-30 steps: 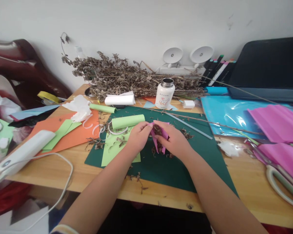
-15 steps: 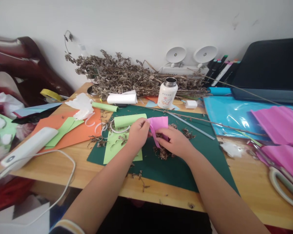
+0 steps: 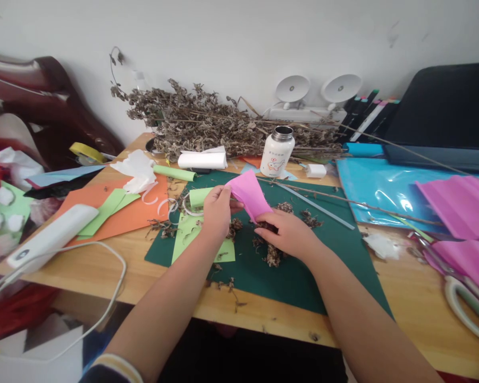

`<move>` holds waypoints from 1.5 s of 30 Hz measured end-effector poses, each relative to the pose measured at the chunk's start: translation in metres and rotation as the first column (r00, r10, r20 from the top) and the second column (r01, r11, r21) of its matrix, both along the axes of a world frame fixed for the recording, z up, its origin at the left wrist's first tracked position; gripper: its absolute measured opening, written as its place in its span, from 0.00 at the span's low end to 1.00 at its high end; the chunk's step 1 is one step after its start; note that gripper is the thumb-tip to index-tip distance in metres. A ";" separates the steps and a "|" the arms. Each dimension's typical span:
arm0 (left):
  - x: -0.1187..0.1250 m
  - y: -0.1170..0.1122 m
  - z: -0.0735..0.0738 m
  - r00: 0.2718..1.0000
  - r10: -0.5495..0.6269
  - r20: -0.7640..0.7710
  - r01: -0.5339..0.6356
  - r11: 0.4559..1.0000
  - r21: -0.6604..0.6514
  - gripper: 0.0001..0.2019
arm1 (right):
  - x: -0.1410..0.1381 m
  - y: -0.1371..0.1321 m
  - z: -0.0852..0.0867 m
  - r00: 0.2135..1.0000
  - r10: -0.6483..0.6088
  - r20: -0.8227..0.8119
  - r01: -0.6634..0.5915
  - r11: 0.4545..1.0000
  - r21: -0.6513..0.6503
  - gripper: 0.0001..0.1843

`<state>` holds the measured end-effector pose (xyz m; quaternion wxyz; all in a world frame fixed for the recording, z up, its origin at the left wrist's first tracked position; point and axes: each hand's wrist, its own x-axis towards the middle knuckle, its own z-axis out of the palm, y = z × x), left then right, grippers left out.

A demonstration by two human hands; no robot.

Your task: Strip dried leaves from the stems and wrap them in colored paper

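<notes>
A strip of pink crepe paper (image 3: pixel 249 192) is stretched between my two hands above the green cutting mat (image 3: pixel 303 287). My left hand (image 3: pixel 218 210) pinches its upper left end. At the lower right end, my right hand (image 3: pixel 289 231) grips it between thumb and fingers. Crumpled dried leaves (image 3: pixel 273 255) lie on the mat under and beside my right hand. Behind my left hand are a roll of light green paper (image 3: pixel 199 198), partly hidden, and a flat light green sheet (image 3: pixel 183 242) with leaf bits on it.
A white bottle (image 3: pixel 278 151) without a lid stands behind the mat. Dried stems and leaves (image 3: pixel 207 119) are heaped along the wall. Scissors (image 3: pixel 458 287) and pink paper (image 3: pixel 454 207) lie at right. A white device (image 3: pixel 53 236) with a cable rests on the left.
The pink paper was folded and bunched between my hands; now it is spread out flat at a slant. My left hand has moved slightly left, away from the right hand.
</notes>
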<state>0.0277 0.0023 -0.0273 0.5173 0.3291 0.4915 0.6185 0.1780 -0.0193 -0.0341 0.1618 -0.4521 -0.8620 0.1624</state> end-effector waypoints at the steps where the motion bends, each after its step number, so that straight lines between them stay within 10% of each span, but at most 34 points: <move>1: -0.001 0.001 0.000 1.000 0.017 0.003 -0.017 1.000 0.002 0.07 | 0.000 0.000 0.000 1.000 0.008 -0.001 -0.008 1.000 -0.002 0.13; 11: -0.002 0.001 0.000 0.997 0.047 0.058 -0.049 0.998 0.048 0.07 | 0.001 0.000 0.001 0.939 -0.218 -0.267 0.218 0.976 -0.028 0.10; 15: 0.001 -0.001 0.000 0.993 -0.016 0.113 0.005 0.995 0.096 0.07 | 0.003 0.005 -0.005 0.740 -0.400 -0.541 0.358 0.915 -0.187 0.12; 21: 0.001 -0.002 -0.002 0.987 -0.072 0.147 0.048 0.987 0.155 0.07 | 0.003 0.011 -0.007 0.490 -0.502 -0.713 0.175 0.858 -0.483 0.20; 45: -0.004 -0.001 -0.001 1.000 0.012 0.008 -0.013 0.960 0.278 0.08 | 0.008 0.010 -0.007 0.590 -0.512 -0.624 0.274 0.854 -0.442 0.10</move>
